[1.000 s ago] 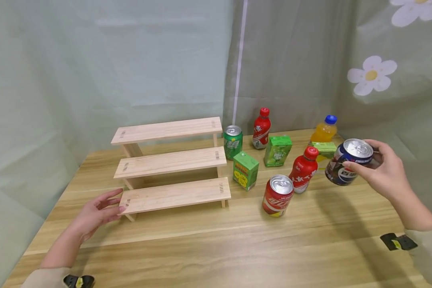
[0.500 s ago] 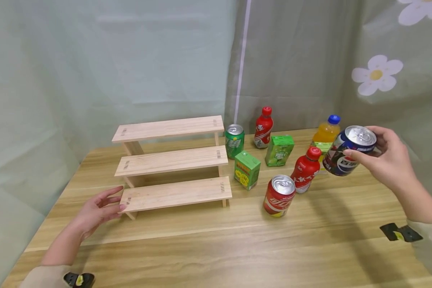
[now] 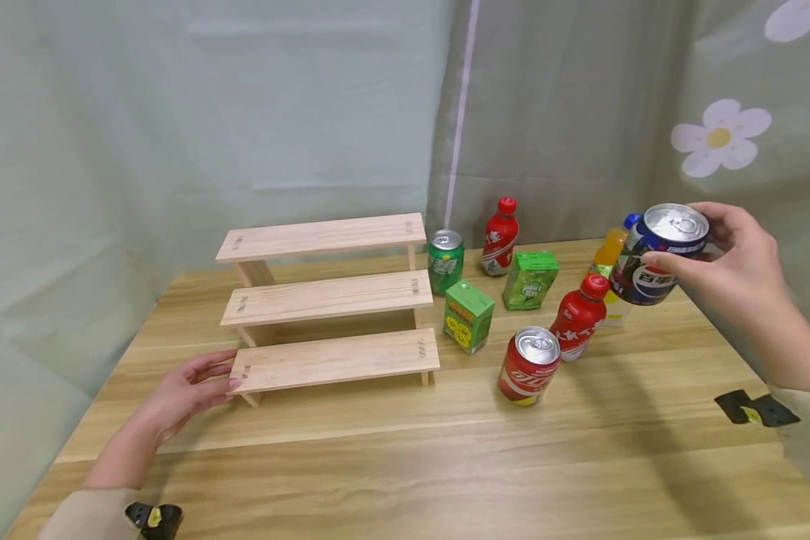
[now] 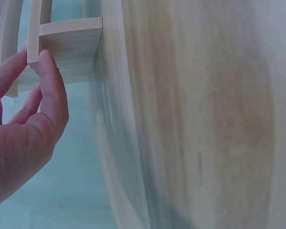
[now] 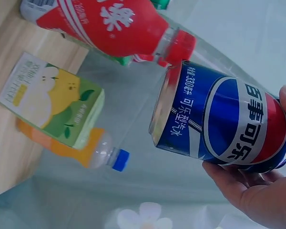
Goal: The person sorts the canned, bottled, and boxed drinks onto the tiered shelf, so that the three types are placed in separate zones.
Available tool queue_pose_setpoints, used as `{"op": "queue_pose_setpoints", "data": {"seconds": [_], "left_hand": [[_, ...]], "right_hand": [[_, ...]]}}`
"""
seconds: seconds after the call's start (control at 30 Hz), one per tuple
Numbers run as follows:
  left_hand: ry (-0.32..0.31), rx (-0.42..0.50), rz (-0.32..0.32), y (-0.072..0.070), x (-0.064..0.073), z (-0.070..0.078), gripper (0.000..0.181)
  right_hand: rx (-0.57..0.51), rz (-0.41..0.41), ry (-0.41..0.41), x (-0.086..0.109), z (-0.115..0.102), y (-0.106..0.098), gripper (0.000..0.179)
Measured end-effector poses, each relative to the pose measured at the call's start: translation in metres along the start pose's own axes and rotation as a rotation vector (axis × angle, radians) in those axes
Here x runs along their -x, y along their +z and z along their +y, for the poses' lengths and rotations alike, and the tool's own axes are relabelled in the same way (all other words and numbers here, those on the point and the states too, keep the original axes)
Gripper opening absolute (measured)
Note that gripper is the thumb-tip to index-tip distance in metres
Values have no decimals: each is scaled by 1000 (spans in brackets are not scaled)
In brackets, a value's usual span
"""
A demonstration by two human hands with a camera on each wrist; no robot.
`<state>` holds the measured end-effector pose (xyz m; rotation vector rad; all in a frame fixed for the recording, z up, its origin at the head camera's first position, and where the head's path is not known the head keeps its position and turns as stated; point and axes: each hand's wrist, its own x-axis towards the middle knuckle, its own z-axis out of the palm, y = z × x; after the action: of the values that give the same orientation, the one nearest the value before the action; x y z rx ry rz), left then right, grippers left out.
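Note:
In the head view, my right hand [image 3: 742,262] grips a dark blue cola can [image 3: 658,259] by its sides, raised off the table. The right wrist view shows the same blue can [image 5: 224,119] with its red, white and blue label, fingers and thumb around its lower part. My left hand [image 3: 192,390] pinches the left end of the lowest step of a three-step wooden stand [image 3: 337,360]. Up close in the left wrist view, thumb and fingers of the left hand [image 4: 26,124] lie on either side of the board end [image 4: 33,45].
Right of the stand are a green can [image 3: 445,266], a green drink carton [image 3: 469,319], another green carton [image 3: 530,281], a red can [image 3: 529,367], red bottles [image 3: 499,238] [image 3: 579,319] and an orange drink bottle [image 3: 609,251]. A yellow-green carton [image 5: 52,98] stands beside that bottle. A curtain hangs behind.
My right hand has lifted the blue cola can higher above the table. The left hand stays at the stand's lowest step. The head view has shifted slightly.

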<state>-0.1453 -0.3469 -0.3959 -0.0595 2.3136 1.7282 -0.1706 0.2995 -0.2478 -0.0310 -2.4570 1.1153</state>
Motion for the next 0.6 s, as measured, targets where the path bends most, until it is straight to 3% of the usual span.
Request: {"op": "queue_pose_setpoints", "data": {"seconds": [0.17, 0.3, 0.6], "left_hand": [[5, 1, -11, -1, -1, -1, 56], [6, -11, -13, -1, -1, 1, 62], [-17, -27, -4, 3, 0, 3, 68]], "right_hand": [[-7, 7, -19, -5, -8, -3, 62], [-73, 3, -23, -9, -16, -3, 58], [-109, -39, -55, -21, -40, 12, 56]]}}
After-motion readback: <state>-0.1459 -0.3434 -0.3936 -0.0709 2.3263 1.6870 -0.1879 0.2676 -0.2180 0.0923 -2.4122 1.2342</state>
